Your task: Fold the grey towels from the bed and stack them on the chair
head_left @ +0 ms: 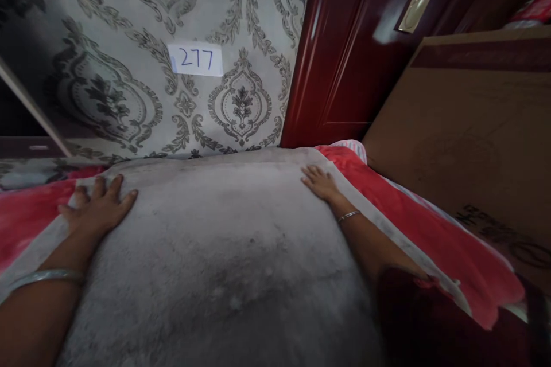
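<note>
A large grey cloth (215, 212) lies spread out in front of me, with darker patches toward its near part. On its far left side my left hand (98, 206) rests flat with the fingers spread. My right hand (321, 182) lies palm down near the far right corner, fingers apart. Neither hand grips anything. Beneath the grey cloth, a red cloth (413, 218) shows along the right side, and more red fabric (30, 212) sticks out on the left.
Behind the cloth stands a patterned wallpapered wall (142, 92) with a paper label (196, 59) reading 277. A dark red door (344, 57) is to its right. A big cardboard box (469, 126) borders the right side.
</note>
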Demonstrator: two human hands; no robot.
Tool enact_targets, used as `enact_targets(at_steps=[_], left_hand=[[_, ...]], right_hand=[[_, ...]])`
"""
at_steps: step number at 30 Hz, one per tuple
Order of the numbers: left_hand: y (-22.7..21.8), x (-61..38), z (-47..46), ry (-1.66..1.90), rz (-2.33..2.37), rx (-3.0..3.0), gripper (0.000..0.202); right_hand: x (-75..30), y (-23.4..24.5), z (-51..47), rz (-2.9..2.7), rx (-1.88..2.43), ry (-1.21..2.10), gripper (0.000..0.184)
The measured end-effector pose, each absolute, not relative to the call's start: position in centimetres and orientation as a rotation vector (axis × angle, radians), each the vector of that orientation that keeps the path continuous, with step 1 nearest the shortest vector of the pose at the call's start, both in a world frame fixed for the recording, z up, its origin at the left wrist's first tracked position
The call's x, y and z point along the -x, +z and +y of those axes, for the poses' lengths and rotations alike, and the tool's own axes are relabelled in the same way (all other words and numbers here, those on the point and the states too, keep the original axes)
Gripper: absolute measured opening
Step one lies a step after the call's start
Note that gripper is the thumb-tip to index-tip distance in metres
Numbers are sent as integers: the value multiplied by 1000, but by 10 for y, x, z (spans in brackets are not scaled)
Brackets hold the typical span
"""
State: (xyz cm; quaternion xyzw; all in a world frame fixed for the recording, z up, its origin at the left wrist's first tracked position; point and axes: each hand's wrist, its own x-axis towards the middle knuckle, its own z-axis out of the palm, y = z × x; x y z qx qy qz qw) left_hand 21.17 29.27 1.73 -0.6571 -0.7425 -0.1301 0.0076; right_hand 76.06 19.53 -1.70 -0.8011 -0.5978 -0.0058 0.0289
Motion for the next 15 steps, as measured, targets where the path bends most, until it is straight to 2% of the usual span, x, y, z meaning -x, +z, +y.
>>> enact_targets(at_steps=[6, 12, 15], left_hand=[[16, -212, 295, -444, -2301, 2048, 89], [18, -209, 297, -473, -2335, 2118, 89], [25, -194, 305, -359, -2363, 2216, 90]], right_hand=[[-822, -26, 186, -1558, 2607, 9, 64], [-788, -3, 169, -1518, 2617, 193, 65], [-749, 6, 137, -1654, 2515, 233, 65]])
